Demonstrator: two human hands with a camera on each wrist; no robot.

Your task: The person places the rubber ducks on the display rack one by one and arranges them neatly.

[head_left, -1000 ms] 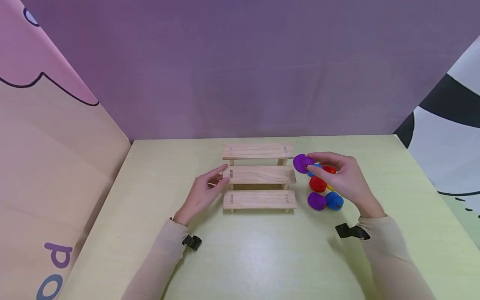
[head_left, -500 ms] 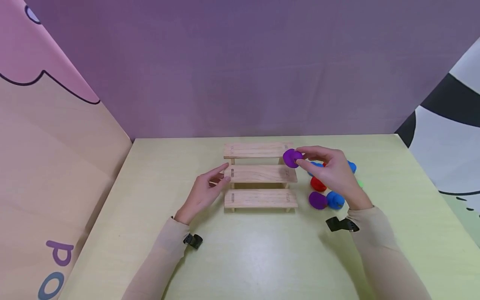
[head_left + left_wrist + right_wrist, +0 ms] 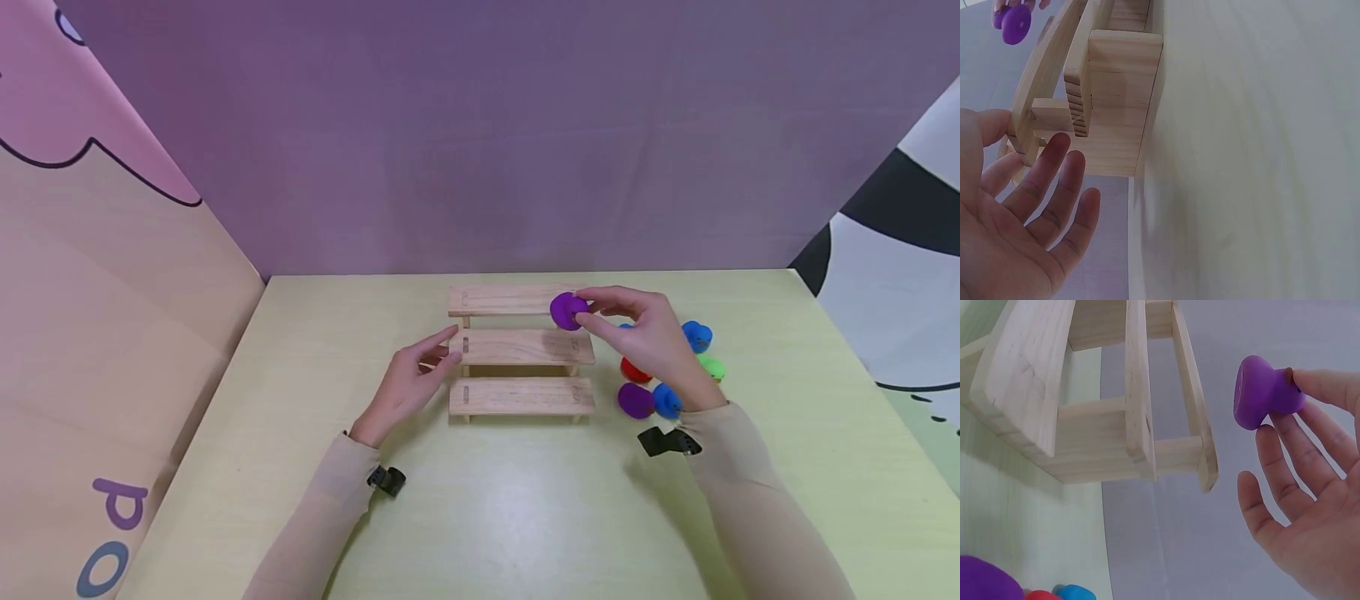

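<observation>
The table (image 3: 510, 517) spreads nearest me, a loose purple toy (image 3: 636, 401) lying on it, right of the bottom step (image 3: 521, 396) of the wooden stand (image 3: 1088, 447). My left hand (image 3: 407, 385) is spread loosely, touching the left end of the middle step (image 3: 517, 346). Farther off, my right hand (image 3: 641, 333) pinches a second purple toy (image 3: 566, 310), apart from the stand, near the top step (image 3: 495, 300); a purple backdrop (image 3: 487, 150) stands behind.

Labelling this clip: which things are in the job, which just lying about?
Likely in the job: held toy, in the right hand; stand, left hand at its end.

Lying loose, maybe for later: purple toy, red toy, blue toys, green toy.
</observation>
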